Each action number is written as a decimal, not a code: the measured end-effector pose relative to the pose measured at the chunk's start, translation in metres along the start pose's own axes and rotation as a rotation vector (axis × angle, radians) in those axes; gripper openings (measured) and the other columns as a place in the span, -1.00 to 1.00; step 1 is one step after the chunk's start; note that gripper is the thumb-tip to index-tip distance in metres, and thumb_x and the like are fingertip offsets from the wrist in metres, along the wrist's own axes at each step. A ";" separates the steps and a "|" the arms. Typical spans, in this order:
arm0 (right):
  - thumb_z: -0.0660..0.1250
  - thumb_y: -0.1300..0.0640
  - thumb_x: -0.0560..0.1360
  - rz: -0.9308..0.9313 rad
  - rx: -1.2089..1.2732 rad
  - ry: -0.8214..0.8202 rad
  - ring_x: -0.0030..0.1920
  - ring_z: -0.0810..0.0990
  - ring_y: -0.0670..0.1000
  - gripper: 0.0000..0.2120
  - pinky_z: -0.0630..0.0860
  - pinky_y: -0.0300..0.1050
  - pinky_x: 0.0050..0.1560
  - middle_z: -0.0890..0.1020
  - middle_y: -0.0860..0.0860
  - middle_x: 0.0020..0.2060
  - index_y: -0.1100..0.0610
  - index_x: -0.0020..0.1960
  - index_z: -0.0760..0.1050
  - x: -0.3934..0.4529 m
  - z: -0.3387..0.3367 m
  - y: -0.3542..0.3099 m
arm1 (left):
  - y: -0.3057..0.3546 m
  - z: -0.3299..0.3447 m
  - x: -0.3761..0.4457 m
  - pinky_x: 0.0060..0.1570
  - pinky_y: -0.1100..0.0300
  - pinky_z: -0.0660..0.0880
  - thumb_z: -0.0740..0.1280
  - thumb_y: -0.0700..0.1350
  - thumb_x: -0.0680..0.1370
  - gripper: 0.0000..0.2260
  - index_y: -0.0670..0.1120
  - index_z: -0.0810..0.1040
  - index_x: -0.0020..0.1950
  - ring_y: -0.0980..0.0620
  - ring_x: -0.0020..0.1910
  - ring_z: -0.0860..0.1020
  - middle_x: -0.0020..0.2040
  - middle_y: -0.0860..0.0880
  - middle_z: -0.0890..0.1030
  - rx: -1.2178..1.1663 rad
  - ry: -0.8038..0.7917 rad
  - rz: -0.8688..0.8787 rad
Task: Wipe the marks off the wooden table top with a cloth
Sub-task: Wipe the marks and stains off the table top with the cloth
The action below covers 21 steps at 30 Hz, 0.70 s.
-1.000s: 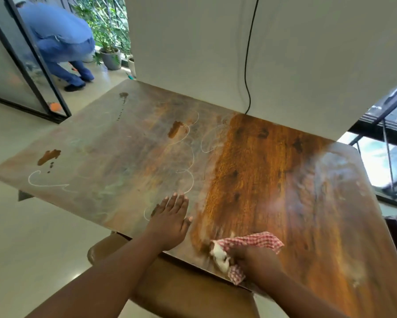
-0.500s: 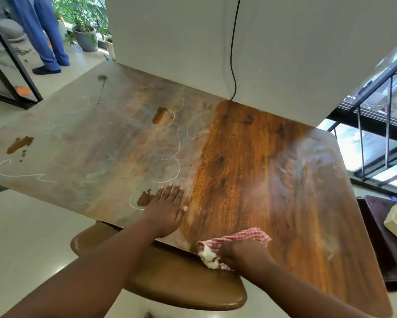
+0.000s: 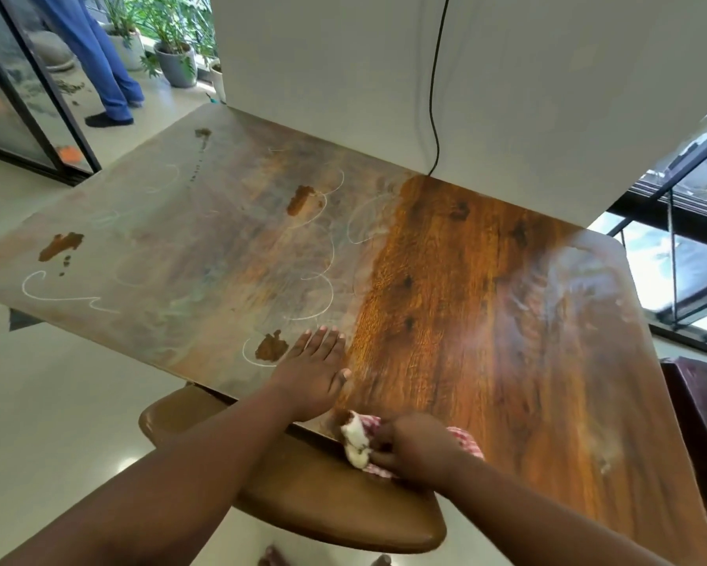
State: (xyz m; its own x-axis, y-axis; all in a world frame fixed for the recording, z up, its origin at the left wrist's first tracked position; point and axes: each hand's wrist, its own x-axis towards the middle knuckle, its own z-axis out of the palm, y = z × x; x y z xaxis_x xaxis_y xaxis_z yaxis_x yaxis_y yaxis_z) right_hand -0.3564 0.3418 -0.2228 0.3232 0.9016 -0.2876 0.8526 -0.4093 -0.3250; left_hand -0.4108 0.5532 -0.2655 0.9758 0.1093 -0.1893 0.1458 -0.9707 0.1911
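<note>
My right hand, clenched on the cloth, has dragged it leftward along the table edge, low in frame. My left hand stays flat, released. Chalk marks at left remain.

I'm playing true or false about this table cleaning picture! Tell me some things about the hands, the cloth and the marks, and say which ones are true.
1. The right hand holds the red checked cloth at the table's near edge. True.
2. The left hand is lifted in the air. False: it lies flat on the table.
3. A brown smear sits just left of the left hand. True.
4. All the white chalk lines are gone. False: many remain on the left half.
5. A black cable hangs down the white wall. True.
</note>
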 end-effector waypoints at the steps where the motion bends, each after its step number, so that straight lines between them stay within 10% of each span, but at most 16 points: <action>1: 0.28 -0.03 0.47 -0.025 0.018 0.032 -0.21 0.53 -0.06 -0.79 0.43 -0.21 -0.30 0.60 -0.03 -0.14 0.05 -0.01 0.61 0.011 0.004 -0.009 | 0.001 0.000 0.001 0.41 0.10 -0.41 -0.18 0.13 0.64 -0.45 -0.10 -0.17 0.57 0.00 0.53 -0.26 0.58 -0.08 -0.15 0.002 -0.003 -0.007; 21: 0.26 0.17 0.47 0.089 -0.029 0.196 -0.05 0.55 0.07 -0.81 0.46 -0.10 -0.05 0.58 0.08 -0.01 0.15 0.04 0.58 0.080 -0.018 0.042 | 0.011 -0.011 -0.016 0.40 0.12 -0.44 -0.18 0.17 0.64 -0.43 -0.10 -0.21 0.56 0.01 0.51 -0.31 0.57 -0.07 -0.19 0.026 -0.037 -0.423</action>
State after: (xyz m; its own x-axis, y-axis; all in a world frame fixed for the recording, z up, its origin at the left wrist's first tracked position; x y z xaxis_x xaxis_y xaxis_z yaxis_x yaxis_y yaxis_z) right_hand -0.2875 0.3992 -0.2436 0.4692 0.8731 -0.1324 0.8276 -0.4871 -0.2790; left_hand -0.4225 0.5427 -0.2497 0.8244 0.4916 -0.2806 0.5274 -0.8471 0.0653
